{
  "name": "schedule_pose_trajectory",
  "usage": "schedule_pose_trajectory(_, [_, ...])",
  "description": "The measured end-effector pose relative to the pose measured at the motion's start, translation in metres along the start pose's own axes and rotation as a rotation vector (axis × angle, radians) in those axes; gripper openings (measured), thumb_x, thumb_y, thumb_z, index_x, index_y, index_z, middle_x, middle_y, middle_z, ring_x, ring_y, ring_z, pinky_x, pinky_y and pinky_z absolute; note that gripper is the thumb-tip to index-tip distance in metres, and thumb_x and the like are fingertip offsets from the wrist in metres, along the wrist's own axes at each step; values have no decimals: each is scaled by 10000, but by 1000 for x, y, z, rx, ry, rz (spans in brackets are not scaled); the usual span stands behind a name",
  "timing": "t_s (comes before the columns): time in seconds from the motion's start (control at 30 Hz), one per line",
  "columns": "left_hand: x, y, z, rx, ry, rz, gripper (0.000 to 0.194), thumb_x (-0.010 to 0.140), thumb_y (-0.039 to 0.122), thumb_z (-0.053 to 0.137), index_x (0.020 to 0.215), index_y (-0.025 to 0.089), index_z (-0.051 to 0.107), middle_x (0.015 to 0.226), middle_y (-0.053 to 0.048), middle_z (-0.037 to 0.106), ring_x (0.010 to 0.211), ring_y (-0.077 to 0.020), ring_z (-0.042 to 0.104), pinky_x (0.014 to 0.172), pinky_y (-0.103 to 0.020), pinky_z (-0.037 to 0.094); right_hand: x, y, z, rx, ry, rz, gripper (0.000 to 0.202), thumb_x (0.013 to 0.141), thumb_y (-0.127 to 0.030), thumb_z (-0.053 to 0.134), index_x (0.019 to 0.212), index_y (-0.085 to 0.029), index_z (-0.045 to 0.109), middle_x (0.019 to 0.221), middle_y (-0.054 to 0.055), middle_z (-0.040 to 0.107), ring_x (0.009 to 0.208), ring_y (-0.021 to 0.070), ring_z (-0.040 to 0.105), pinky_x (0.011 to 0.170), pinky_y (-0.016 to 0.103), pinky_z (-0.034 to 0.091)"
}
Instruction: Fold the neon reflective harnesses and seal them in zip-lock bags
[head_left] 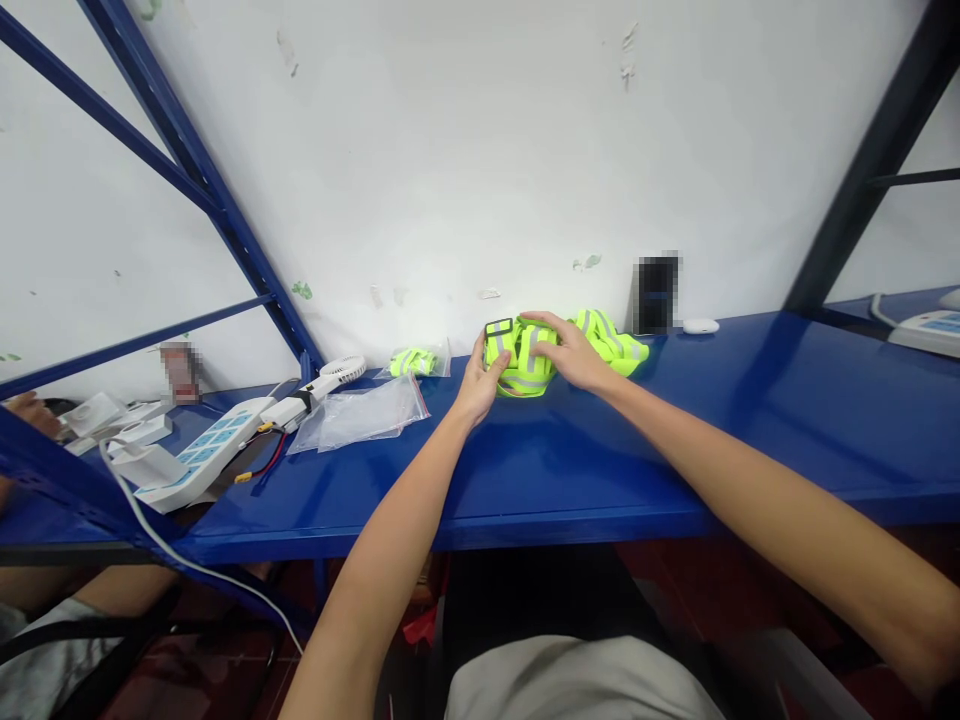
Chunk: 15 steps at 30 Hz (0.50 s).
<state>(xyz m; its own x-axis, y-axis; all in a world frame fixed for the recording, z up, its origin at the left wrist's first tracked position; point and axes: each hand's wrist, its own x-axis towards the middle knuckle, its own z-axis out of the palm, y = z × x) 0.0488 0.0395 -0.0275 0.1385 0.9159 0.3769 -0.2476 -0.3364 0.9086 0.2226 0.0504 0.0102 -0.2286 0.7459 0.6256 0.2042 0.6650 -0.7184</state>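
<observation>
The grip of both hands is closed around a bright yellow-green bundle (528, 383). The left hand (480, 384) holds the side with the black buckle (499, 326), and the right hand (576, 353) curls over the other side. The bundle is at the back of the blue bench (600, 480), near the wall (480, 150). I can't tell if its bottom touches the bench.

The bundle looks soft and floppy, so it could fall open or twist if one hand lets go. The hard buckle could snag and pull the folds apart. A second bright bundle (616, 348) lies just beside the right hand, so the two could get tangled. The clear bags (364, 412) look thin and slippery, so a bump could slide them away.
</observation>
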Motion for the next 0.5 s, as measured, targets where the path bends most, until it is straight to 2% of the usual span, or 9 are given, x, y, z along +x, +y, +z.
schedule_pose_trajectory(0.07, [2, -4, -5, 77, 8, 62, 838, 776, 432, 760, 1488, 275, 345, 1419, -100, 546, 1282, -309, 538, 1079, -486, 442, 0, 4, -1, -65, -32, 21, 601, 718, -181, 604, 1320, -181, 602, 1383, 92, 584, 1300, 299, 507, 1122, 466, 350])
schedule_pose_trajectory(0.13, [4, -4, -11, 109, -33, 86, 881, 757, 421, 778, 1501, 246, 341, 1456, -106, 514, 1349, -308, 472, 1139, -470, 371, 0, 6, -4, -73, -101, 86, 672, 706, -207, 661, 1370, -146, 570, 1421, 115, 554, 1316, 321, 497, 1123, 470, 358])
schedule_pose_trajectory(0.23, [3, 2, -21, 64, -141, 20, 930, 738, 385, 795, 1521, 267, 306, 1504, -97, 465, 1382, -313, 434, 1151, -474, 348, -1, 4, -7, -25, -240, 160, 710, 719, -286, 720, 1393, -137, 555, 1437, 116, 539, 1305, 341, 506, 1101, 476, 396])
schedule_pose_trajectory(0.3, [1, 9, -26, 26, -184, -31, 930, 735, 352, 797, 1521, 300, 303, 1514, -75, 457, 1377, -308, 441, 1144, -471, 358, -3, 0, -8, -31, -296, 150, 772, 726, -347, 747, 1437, -159, 510, 1473, 106, 502, 1338, 342, 471, 1118, 488, 375])
schedule_pose_trajectory(0.4, [-2, 17, -29, 7, -185, -82, 907, 735, 318, 793, 1510, 319, 322, 1480, -63, 496, 1333, -298, 488, 1110, -456, 396, -8, -4, -3, -78, -301, 134, 920, 681, -406, 803, 1487, -157, 438, 1520, 128, 438, 1391, 351, 403, 1159, 491, 310])
schedule_pose_trajectory(0.5, [-2, 19, -25, -8, -110, -118, 902, 745, 307, 775, 1511, 338, 301, 1400, -62, 559, 1228, -279, 569, 1017, -431, 470, -10, -4, 4, -76, -229, 149, 890, 660, -385, 820, 1448, -134, 490, 1495, 152, 464, 1392, 359, 400, 1162, 495, 298])
